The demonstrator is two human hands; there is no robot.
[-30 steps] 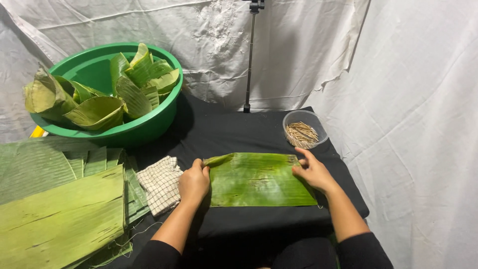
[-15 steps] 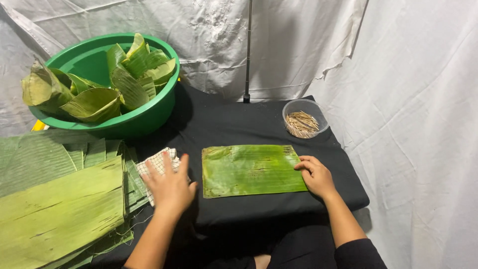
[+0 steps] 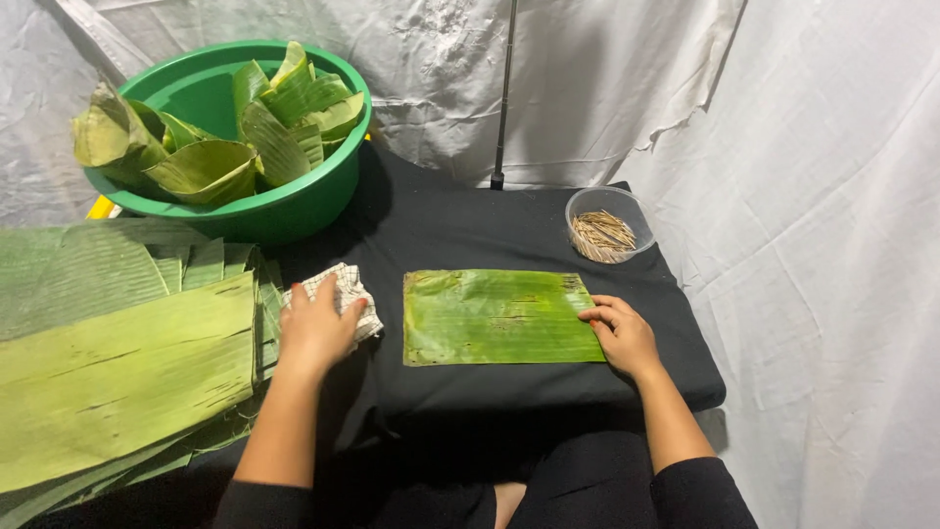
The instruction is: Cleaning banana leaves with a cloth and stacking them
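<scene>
On the black table [image 3: 490, 230], my left hand [image 3: 318, 328] presses flat on the checked cloth [image 3: 343, 289]; my right hand [image 3: 622, 333], fingers relaxed, pins the leaf rectangle [image 3: 494, 315]. Wiping comes next, I judge.

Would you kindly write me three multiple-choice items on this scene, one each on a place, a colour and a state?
1. Where does the left hand rest?
A. on the checked cloth
B. in the basin
C. on the cup

2. What colour is the basin?
A. red
B. green
C. white

3. How does the leaf between the hands lie?
A. rolled up
B. folded into a cone
C. flat on the black table

Key:
1 A, the palm covers the cloth beside the leaf stack.
2 B, its wall and rim are green.
3 C, it is spread out, with the right hand touching its right edge.
</scene>
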